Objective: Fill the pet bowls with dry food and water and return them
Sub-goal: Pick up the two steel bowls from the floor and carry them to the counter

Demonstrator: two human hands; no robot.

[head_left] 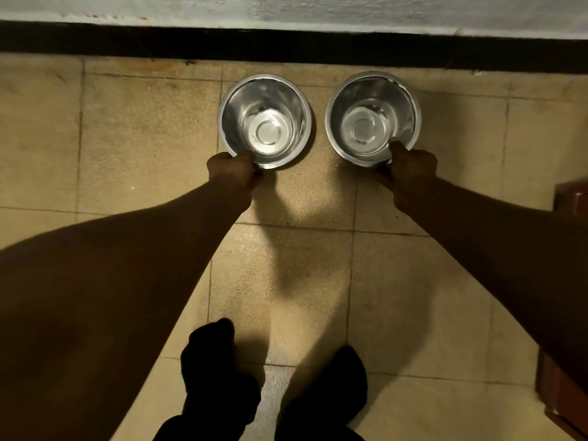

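Two shiny steel pet bowls stand side by side on the tiled floor near the wall. Both look empty inside. My left hand [234,168] pinches the near rim of the left bowl [264,100], thumb over the edge. My right hand [410,168] grips the near rim of the right bowl [372,97] the same way. Both arms reach forward and down from the bottom corners of the view.
A dark baseboard [286,47] runs along the pale wall just behind the bowls. Reddish-brown wooden furniture [569,198] stands at the right edge. My two feet in dark socks [219,370] stand on the beige floor tiles [127,138] below the bowls.
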